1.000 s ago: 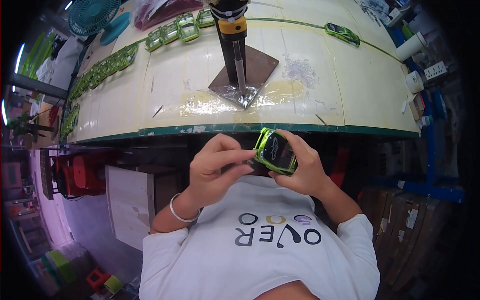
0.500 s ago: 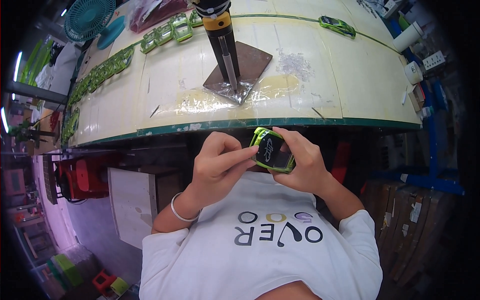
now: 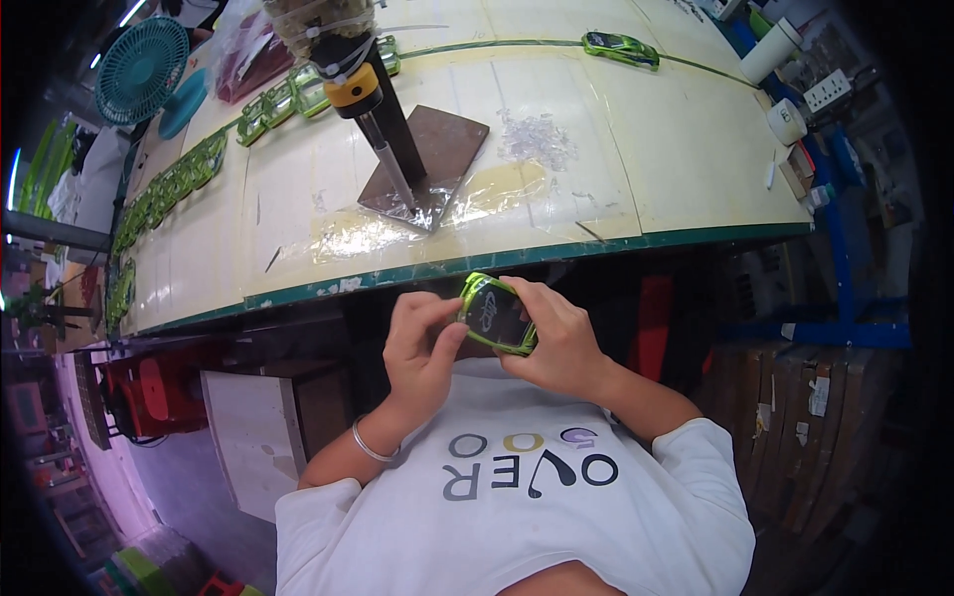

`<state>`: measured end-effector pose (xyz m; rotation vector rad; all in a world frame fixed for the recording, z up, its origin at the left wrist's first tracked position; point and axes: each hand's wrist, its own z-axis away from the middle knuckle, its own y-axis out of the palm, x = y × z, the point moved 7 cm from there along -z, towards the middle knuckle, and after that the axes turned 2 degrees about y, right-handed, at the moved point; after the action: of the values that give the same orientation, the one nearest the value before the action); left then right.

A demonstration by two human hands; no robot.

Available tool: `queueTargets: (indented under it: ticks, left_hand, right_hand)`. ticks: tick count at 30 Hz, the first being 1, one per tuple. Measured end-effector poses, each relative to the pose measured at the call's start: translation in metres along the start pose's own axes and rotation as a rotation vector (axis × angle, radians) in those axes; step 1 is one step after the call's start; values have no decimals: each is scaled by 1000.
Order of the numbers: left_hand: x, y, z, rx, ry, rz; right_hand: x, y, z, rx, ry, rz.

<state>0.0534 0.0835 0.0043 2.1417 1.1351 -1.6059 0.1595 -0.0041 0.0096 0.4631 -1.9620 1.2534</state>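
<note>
In front of my chest, below the table edge, I hold a bright green toy car body [image 3: 475, 288] with a dark panel bearing a pale marking. My right hand [image 3: 558, 336] is closed around its right side, fingers over the far edge and thumb side underneath. At its left edge is my left hand [image 3: 419, 343], with index finger and thumb bent but apart. Those fingertips are at or very near the green rim; contact is hard to make out. Nothing shows between them. A bracelet [image 3: 373, 442] circles my left wrist.
A post tool with a yellow collar [image 3: 352, 91] stands on a brown plate [image 3: 457, 139] on the cream table [image 3: 556, 214]. Green car bodies [image 3: 169, 189] line the far left; another car [image 3: 621, 50] lies far right. A teal fan [image 3: 142, 70] and a carton [image 3: 253, 417] are leftward.
The view has shifted, so the table and tool appear further left. My left index finger has drawn back from the car's dark panel to its left edge. My right hand keeps its grip.
</note>
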Motion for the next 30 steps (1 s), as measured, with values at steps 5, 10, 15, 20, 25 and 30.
queueTargets:
  ticks: [5,10,15,20,25,30]
  left_hand:
    - [31,30,15,73,-556,899]
    - [38,34,14,43,-596,903]
    - [35,37,13,97,-580,829]
    - [38,37,13,122,-600,857]
    - [41,36,11,127,-611,878]
    - [42,34,12,125,-631,852]
  right_hand:
    - [-3,-9,-2,24,-46,69]
    - [-60,-63,-29,-212,57,110]
    - [-130,-88,-50,-235,419,155]
    - [-123,-85,-64,-41,434,328]
    - [-125,-79,-76,124,402,372]
    - [-141,-94,-83,-15,484,256]
